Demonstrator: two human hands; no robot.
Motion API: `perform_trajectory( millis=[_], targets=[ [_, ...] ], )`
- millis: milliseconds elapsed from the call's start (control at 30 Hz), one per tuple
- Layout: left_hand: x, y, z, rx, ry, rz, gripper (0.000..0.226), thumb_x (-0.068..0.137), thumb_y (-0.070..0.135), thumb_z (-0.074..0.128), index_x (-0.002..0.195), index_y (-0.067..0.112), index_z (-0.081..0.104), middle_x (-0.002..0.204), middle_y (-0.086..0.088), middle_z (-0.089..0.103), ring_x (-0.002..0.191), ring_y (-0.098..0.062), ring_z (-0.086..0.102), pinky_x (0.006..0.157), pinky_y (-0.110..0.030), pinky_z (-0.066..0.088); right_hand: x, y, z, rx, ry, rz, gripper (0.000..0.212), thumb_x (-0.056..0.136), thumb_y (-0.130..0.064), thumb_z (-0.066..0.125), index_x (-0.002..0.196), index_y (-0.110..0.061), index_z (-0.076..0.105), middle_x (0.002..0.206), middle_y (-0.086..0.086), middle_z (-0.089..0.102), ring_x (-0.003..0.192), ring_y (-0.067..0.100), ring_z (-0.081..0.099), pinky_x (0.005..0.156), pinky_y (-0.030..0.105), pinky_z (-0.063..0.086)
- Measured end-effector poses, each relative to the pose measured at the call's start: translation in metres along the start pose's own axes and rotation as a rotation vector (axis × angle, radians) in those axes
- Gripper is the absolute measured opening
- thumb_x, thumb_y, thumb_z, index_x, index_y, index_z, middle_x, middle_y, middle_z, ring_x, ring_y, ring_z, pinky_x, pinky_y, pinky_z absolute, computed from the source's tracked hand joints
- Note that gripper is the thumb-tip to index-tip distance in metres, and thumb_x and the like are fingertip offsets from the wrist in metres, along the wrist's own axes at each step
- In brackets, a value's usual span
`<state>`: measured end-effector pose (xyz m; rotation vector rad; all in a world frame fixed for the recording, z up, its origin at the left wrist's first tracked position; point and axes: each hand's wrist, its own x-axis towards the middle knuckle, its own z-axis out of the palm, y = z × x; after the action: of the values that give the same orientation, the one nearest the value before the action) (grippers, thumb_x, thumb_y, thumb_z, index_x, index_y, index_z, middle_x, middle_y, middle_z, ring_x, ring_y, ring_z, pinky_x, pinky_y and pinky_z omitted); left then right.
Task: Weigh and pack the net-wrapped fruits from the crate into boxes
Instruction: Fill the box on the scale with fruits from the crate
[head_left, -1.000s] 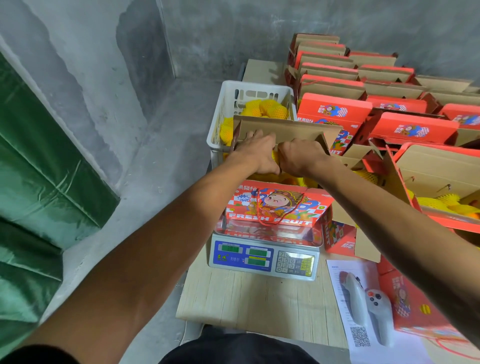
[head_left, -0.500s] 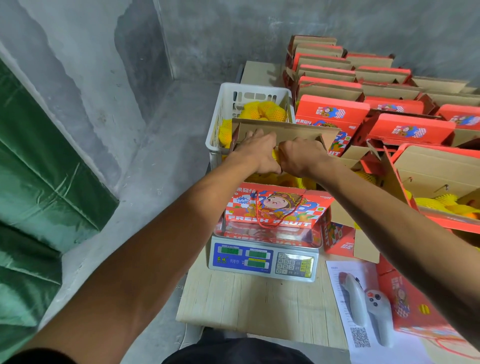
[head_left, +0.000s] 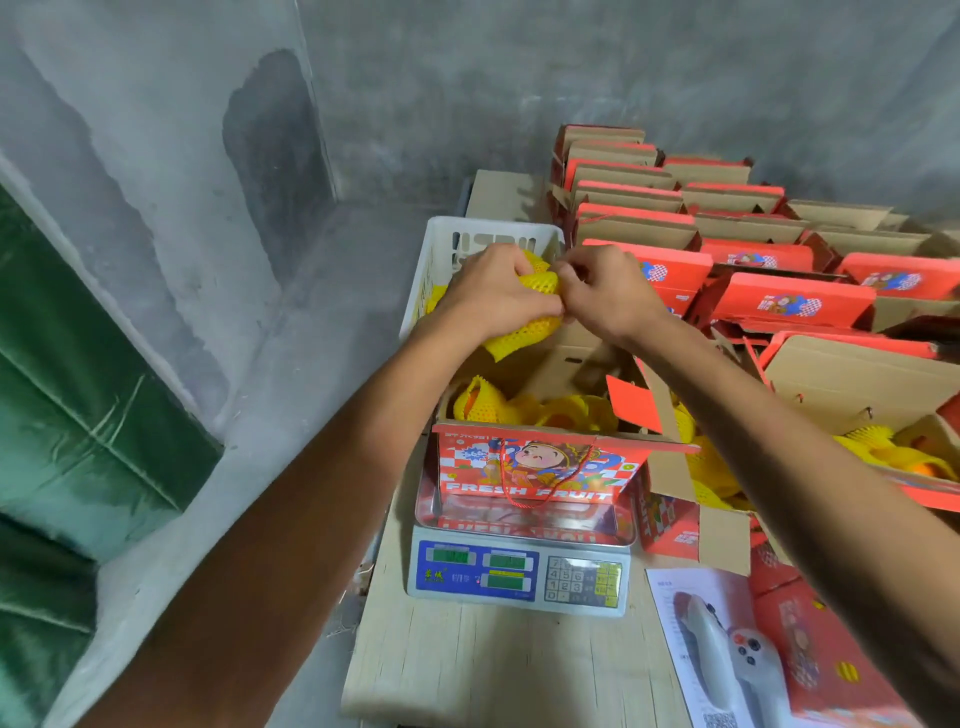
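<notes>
My left hand (head_left: 493, 293) grips a fruit in yellow foam net (head_left: 524, 325), held above the back of the open red fruit box (head_left: 535, 467). My right hand (head_left: 605, 296) pinches the net's right end, fingers curled. The box stands on the scale (head_left: 519, 569) and holds several net-wrapped fruits (head_left: 519, 405). Behind my hands is the white crate (head_left: 441, 249) with more yellow nets partly hidden.
Rows of open red and brown boxes (head_left: 753, 260) fill the table to the right and back. One open box at right (head_left: 883, 415) holds wrapped fruits. A grey controller (head_left: 737, 654) lies on a paper sheet near the front. Concrete wall and green cloth stand at left.
Both hands have risen from the box's back flap and now hold a net-wrapped fruit between them. The flap has dropped back and the box's inside shows.
</notes>
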<state>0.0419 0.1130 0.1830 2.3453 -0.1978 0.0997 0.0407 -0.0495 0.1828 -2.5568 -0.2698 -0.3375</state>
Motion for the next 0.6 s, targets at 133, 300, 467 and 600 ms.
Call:
perform_trajectory(
  millis=[133,300,467,600],
  targets=[
    [0.029,0.005,-0.016,-0.237,0.132,-0.114,0.055,0.050,0.057,0.075,0.081,0.012,0.071,0.072,0.007,0.067,0.073,-0.014,0.065,0.071,-0.040,0.057,0.021,-0.010,0.000,0.469,-0.031,0.118,0.043,0.108,-0.043,0.042,0.081,-0.020,0.067,0.073,-0.004,0.070,0.066,0.015,0.073,0.056,0.029,0.052],
    [0.068,-0.017,-0.016,-0.382,0.187,-0.234,0.051,0.077,0.060,0.072,0.058,0.019,0.049,0.049,0.010,0.043,0.055,-0.018,0.046,0.056,-0.029,0.040,0.058,-0.009,0.025,0.875,-0.248,0.291,0.040,0.097,-0.059,0.058,0.121,-0.028,0.064,0.117,-0.001,0.071,0.098,0.028,0.075,0.084,0.041,0.061],
    [0.097,-0.050,-0.018,-0.773,-0.009,-0.298,0.037,0.101,0.047,0.055,0.101,0.012,0.064,0.108,-0.012,0.069,0.095,-0.027,0.071,0.080,-0.043,0.064,0.102,0.000,0.049,0.844,-0.282,0.594,0.037,0.085,-0.045,0.073,0.107,-0.015,0.068,0.080,0.008,0.070,0.061,0.022,0.064,0.060,0.029,0.058],
    [0.108,-0.087,-0.021,-0.684,0.034,-0.319,0.021,0.101,0.040,0.058,0.103,0.020,0.065,0.109,-0.004,0.070,0.098,-0.018,0.069,0.082,-0.036,0.060,0.142,0.015,0.070,0.590,-0.257,0.676,0.028,0.084,-0.037,0.075,0.085,-0.016,0.056,0.052,0.004,0.051,0.046,0.019,0.046,0.049,0.023,0.046]
  ],
)
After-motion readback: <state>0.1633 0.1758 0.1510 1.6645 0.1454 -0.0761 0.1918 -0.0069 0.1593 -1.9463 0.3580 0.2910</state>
